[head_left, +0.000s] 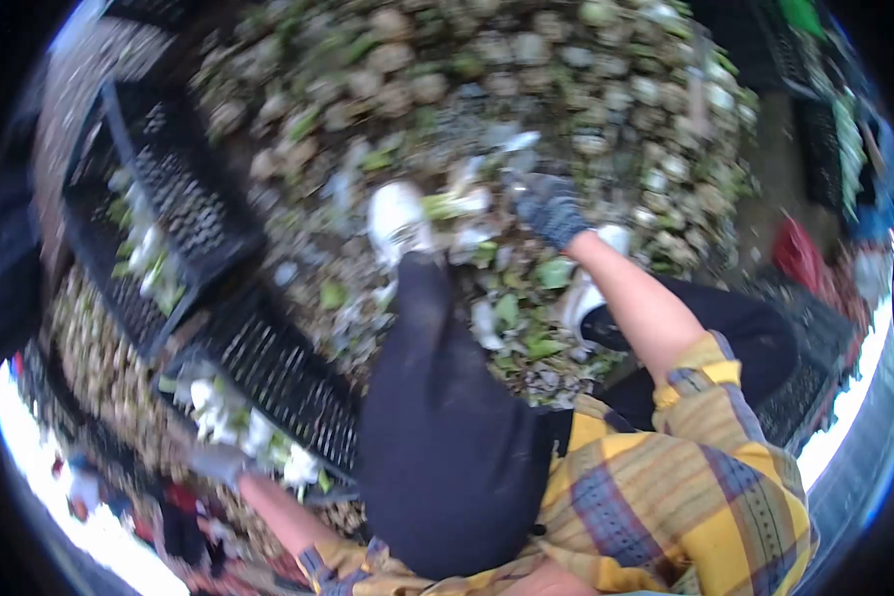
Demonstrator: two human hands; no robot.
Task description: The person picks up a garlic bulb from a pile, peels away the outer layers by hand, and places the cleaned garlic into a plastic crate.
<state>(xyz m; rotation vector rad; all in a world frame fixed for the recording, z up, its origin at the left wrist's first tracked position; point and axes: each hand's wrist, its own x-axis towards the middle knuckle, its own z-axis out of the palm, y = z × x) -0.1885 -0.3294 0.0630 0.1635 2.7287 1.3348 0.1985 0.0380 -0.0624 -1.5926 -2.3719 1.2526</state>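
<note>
My right hand point(551, 209), in a dark grey knitted glove, reaches over the leafy scraps in front of my shoes. Its fingers look curled, but what they hold, if anything, is blurred. Just beyond the fingertips is a pale, bluish-white streak point(521, 142). A white-and-green vegetable point(457, 204) lies to the left of this hand, beside my white shoe point(399, 221). My left hand point(217, 463), in a light grey glove, is out at the lower left beside a black crate point(278, 368) holding white-and-green vegetables point(253, 432). Motion blur hides its fingers.
A heap of pale round vegetables point(507, 50) fills the ground ahead. Another black crate point(184, 189) stands at the left with white-and-green vegetables point(149, 253). Loose leaves point(512, 313) cover the ground between my legs. A red bag-like item point(797, 253) is at the right.
</note>
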